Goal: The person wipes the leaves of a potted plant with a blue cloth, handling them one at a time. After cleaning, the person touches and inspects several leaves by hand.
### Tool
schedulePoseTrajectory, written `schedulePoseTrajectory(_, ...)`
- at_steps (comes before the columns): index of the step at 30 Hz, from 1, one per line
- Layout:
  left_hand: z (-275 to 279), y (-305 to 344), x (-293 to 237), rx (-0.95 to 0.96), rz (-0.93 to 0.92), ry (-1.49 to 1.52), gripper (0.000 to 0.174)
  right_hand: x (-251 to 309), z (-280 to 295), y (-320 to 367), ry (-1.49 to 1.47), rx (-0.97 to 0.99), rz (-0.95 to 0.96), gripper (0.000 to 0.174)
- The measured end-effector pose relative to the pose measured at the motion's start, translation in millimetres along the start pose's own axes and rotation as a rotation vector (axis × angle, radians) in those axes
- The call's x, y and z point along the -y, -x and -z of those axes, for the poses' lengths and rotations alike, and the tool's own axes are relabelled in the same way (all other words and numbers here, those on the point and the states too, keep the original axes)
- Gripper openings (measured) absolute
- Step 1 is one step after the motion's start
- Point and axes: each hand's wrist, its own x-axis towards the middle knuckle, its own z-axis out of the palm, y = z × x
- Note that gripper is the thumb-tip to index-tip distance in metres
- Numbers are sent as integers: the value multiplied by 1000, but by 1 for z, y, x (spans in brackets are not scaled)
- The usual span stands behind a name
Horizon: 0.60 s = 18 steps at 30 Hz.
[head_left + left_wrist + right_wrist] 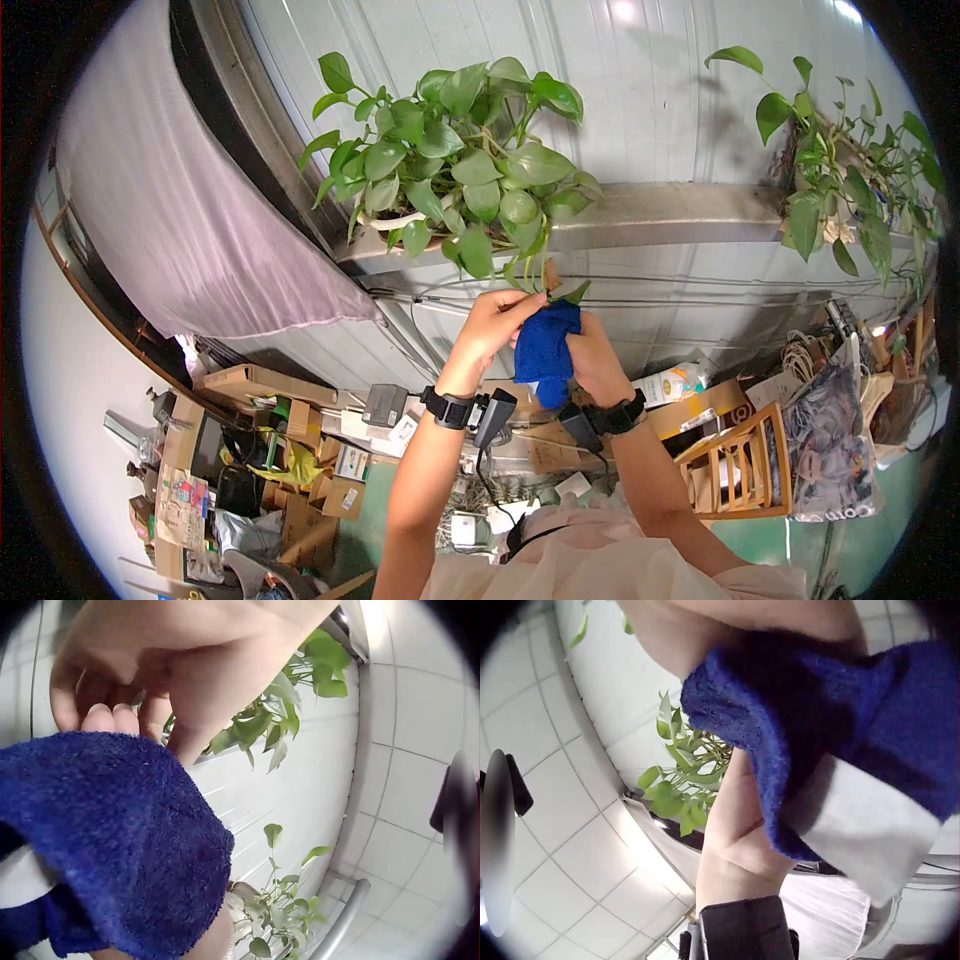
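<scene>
A blue terry cloth (547, 345) hangs folded from my right hand (597, 360), which grips it from the right side. A white, tag-like flap (877, 825) shows on the cloth in the right wrist view. My left hand (500, 322) is at the cloth's upper edge, thumb and fingers curled together around a pothos leaf (577, 293) whose green blade pokes out beside the cloth; the pinched part is hidden. In the left wrist view, fingertips (109, 720) of my right hand peek over the cloth (127, 832). The bushy pothos plant (460, 160) trails down just above both hands.
A metal ledge (670, 215) carries the plant and a second pothos (850, 190) at right. A pale curtain (200, 180) hangs at left. Below are cardboard boxes (305, 525), a wooden rack (740, 465) and thin cables along the wall.
</scene>
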Motion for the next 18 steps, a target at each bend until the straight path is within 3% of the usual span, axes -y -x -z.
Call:
schedulePoseTrajectory(8,-6,1,-5,-120,62,75,18,17,-8,13,-126,51,-77,31)
schedulePoseTrajectory(11,-2,-10,15,-114,-118,62,18,15,-4,15,-175,71,-115,33)
schedulePoseTrajectory(15,1,-11,12,-163,-120,-8,20,4,4,23,-182,72,-141,38)
schedulePoseTrajectory(18,2,-9,7,-239,-119,12,22,0,10,39,-79,183,-197,42)
